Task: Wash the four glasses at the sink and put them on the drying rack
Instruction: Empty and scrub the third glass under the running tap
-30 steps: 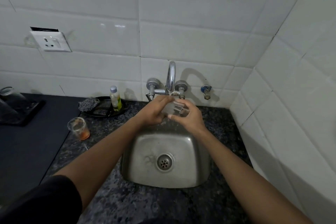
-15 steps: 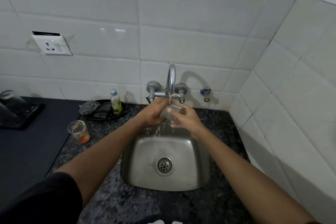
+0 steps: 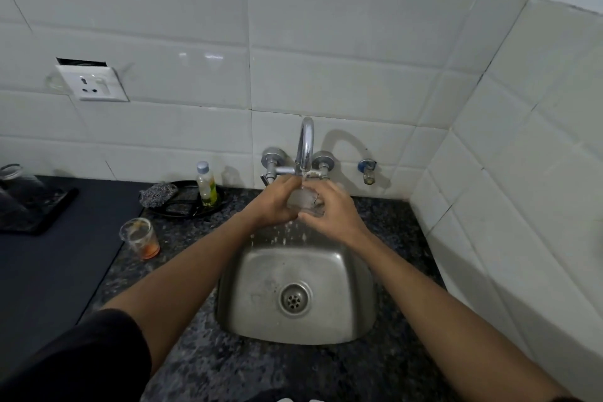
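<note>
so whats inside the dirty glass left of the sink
The dirty glass holds orange residue at its bottom and smears up its wall. Nothing else shows inside; nothing covers its open mouth.

Both arms reach forward, left hand (image 3: 272,202) and right hand (image 3: 332,212) cupped together, fingers curled toward each other.

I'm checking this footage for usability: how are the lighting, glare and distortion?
Head view: even, dimmish light; the tap throws a curved shadow on the tiles; soft glare patches on the tile above; wide-angle bending at the edges; the glass between both hands is blurred by running water.
</note>
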Available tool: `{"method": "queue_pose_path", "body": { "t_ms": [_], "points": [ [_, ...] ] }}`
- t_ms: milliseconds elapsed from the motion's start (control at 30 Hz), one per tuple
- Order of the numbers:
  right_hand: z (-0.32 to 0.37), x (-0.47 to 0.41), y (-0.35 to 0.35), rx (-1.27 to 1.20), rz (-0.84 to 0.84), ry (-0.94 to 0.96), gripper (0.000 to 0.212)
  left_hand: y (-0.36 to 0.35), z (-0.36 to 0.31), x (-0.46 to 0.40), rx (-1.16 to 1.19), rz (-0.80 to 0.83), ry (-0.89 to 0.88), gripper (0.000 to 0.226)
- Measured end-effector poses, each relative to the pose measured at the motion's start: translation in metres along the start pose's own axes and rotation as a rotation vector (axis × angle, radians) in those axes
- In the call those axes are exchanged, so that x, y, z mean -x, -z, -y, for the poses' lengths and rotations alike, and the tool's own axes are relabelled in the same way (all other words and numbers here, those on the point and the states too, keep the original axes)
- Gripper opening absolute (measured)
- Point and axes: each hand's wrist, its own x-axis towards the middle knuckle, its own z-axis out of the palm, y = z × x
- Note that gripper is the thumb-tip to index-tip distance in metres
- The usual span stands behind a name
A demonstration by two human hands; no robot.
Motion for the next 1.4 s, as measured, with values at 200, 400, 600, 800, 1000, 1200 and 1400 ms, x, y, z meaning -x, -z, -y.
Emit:
{"method": "queue_pose_path", "body": {
  "t_ms": [200, 400, 600, 800, 1000, 1200, 1400],
  "points": [
    [0.007, -0.003, 0.001, -0.548, 0.108, -0.452, 0.066, 0.003, 0.001, -0.004, -0.026, 0.005, 0.052, 0.049],
    [0.000, -0.003, -0.002, 0.043, -0.032, 0.040, 0.069, 0.002, -0.004, -0.009, 0.003, -0.015, 0.107, 0.047],
    [0.002, -0.006, -0.002, -0.376, 0.065, -0.366, 0.069, 0.000, -0.001, -0.005, -0.021, 0.005, 0.125, 0.053],
    [0.001, -0.003, -0.004, -0.193, 0.004, -0.105, 0.062, 0.003, -0.004, -0.009, -0.034, 0.006, 0.143, 0.047],
    [-0.005, -0.007, -0.004, -0.108, 0.023, -0.129, 0.066, -0.002, -0.008, -0.006, -0.004, -0.039, 0.109, 0.051],
    [-0.001, -0.008, -0.007, -0.466, 0.042, -0.367, 0.056, 0.000, -0.009, -0.007, 0.011, -0.062, 0.099, 0.047],
    [-0.002, -0.005, -0.004, 0.015, -0.009, 0.001, 0.061, -0.003, -0.012, -0.009, 0.043, -0.058, 0.137, 0.056]
  ]
}}
